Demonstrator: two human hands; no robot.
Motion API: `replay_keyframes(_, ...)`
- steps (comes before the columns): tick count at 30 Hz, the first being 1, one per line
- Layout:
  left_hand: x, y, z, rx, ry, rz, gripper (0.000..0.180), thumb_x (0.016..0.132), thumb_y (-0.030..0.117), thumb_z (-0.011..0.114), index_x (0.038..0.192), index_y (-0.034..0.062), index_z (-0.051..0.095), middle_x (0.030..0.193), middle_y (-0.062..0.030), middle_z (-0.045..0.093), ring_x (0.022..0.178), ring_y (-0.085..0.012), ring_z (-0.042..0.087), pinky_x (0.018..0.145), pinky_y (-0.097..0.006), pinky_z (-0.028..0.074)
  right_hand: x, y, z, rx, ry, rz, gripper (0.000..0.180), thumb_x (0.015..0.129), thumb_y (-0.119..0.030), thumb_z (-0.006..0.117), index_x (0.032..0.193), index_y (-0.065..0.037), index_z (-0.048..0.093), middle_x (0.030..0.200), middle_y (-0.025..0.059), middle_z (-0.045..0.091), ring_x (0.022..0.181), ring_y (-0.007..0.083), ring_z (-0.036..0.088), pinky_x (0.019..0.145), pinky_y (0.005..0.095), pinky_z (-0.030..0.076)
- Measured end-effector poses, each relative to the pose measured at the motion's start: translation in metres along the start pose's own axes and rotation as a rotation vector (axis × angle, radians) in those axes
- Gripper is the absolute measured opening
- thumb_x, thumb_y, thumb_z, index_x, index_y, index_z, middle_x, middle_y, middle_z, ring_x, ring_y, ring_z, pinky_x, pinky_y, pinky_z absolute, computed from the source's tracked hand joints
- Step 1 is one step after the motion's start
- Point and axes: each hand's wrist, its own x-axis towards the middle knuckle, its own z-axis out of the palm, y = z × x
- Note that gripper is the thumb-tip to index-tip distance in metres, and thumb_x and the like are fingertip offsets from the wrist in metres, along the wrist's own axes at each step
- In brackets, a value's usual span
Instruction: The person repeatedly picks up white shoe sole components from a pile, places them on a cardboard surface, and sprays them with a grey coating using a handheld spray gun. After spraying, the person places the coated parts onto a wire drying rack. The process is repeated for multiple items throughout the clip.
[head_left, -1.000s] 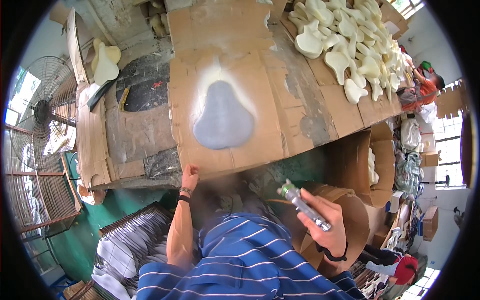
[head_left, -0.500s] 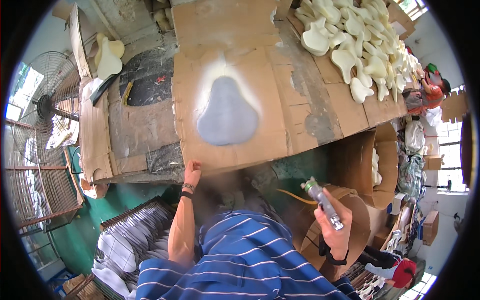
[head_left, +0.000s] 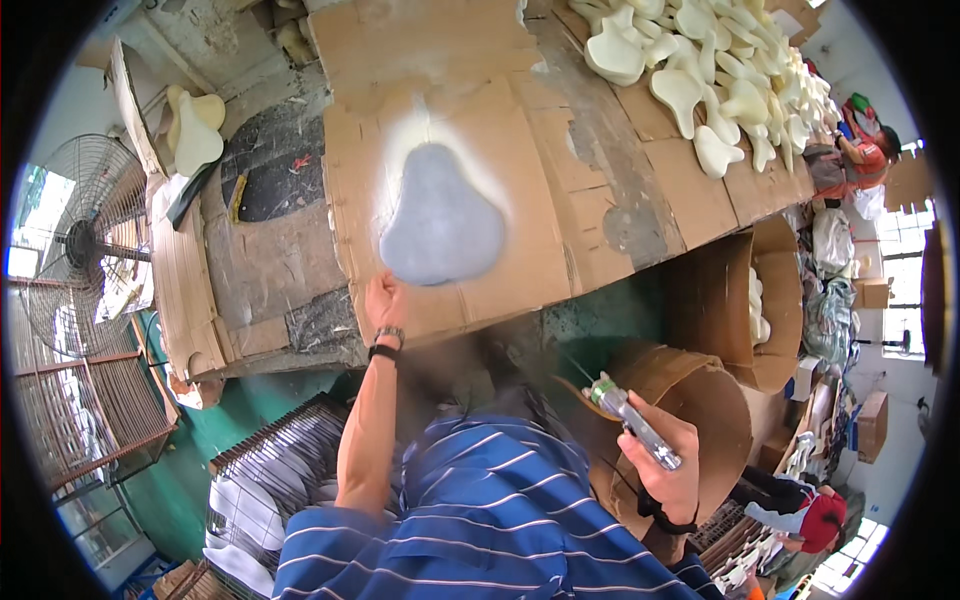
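Note:
A grey-coated, saddle-shaped foam pad lies on the cardboard-covered table, ringed by a pale haze of spray. Its narrow end points away from me. My left hand is at the pad's lower left edge with its fingers curled in. Whether the fingertips touch the pad, or hold anything, is hidden. Off the table's near edge, my right hand is closed around a metal spray gun with a green ring near its nozzle. The gun tilts toward the upper left.
Cream foam pads are heaped at the table's far right. Two more stand at the left, near a large fan. Cardboard drums and a wire rack of grey pads flank me. Other people are at the right.
My left hand has moved from the table's near edge up to the pad's lower left edge. The spray gun has shifted slightly down and left in view, still in my right hand.

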Motion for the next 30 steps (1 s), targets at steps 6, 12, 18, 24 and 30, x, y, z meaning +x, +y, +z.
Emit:
replay_keyframes(6, 0.014, 0.023, 0.016, 0.387, 0.063, 0.067, 0.025, 0.079, 0.024, 0.078, 0.103, 0.0182, 0.072, 0.100, -0.0060, 0.064, 0.099, -0.0289, 0.063, 0.083, -0.045, 0.051, 0.001, 0.003, -0.008, 0.023, 0.102, 0.002, 0.045, 0.083, -0.001, 0.075, 0.126, 0.007, 0.065, 0.087, 0.0144, 0.070, 0.073, 0.0197, 0.065, 0.069, 0.0293, 0.051)
replay_keyframes(12, 0.012, 0.068, 0.002, 0.322, 0.136, 0.122, 0.032, 0.072, 0.015, 0.081, 0.102, 0.0180, 0.072, 0.100, -0.0058, 0.064, 0.092, -0.0261, 0.066, 0.081, -0.041, 0.054, 0.020, 0.020, 0.001, 0.092, 0.120, -0.045, 0.044, 0.085, -0.003, 0.075, 0.126, 0.008, 0.065, 0.086, 0.0141, 0.069, 0.071, 0.0203, 0.064, 0.068, 0.0304, 0.051)
replay_keyframes(18, 0.046, 0.041, 0.028, -1.161, -0.033, -0.633, 0.014, 0.083, 0.002, 0.068, 0.095, 0.0003, 0.062, 0.094, -0.0099, 0.062, 0.073, -0.0250, 0.064, 0.077, -0.045, 0.059, 0.047, 0.032, 0.007, 0.119, 0.019, -0.132, 0.041, 0.087, -0.006, 0.075, 0.126, 0.006, 0.065, 0.084, 0.0142, 0.066, 0.066, 0.0201, 0.059, 0.063, 0.0312, 0.048)
replay_keyframes(24, 0.098, 0.076, 0.029, -1.760, -0.736, -0.090, 0.010, 0.085, 0.003, 0.057, 0.095, 0.0045, 0.058, 0.089, -0.0055, 0.064, 0.082, -0.0249, 0.064, 0.084, -0.043, 0.055, 0.081, 0.039, 0.005, 0.112, -0.065, -0.211, 0.041, 0.087, -0.005, 0.075, 0.126, 0.005, 0.065, 0.083, 0.0129, 0.066, 0.068, 0.0199, 0.061, 0.065, 0.0304, 0.049)
replay_keyframes(30, 0.014, 0.285, -0.105, -1.632, -0.225, -0.154, 0.024, 0.080, 0.009, 0.058, 0.102, 0.0027, 0.065, 0.103, -0.0103, 0.071, 0.099, -0.0276, 0.068, 0.089, -0.044, 0.054, 0.113, 0.035, 0.018, 0.078, -0.195, -0.320, 0.044, 0.083, -0.001, 0.075, 0.125, 0.006, 0.065, 0.090, 0.0204, 0.069, 0.075, 0.0336, 0.068, 0.070, 0.0375, 0.054)
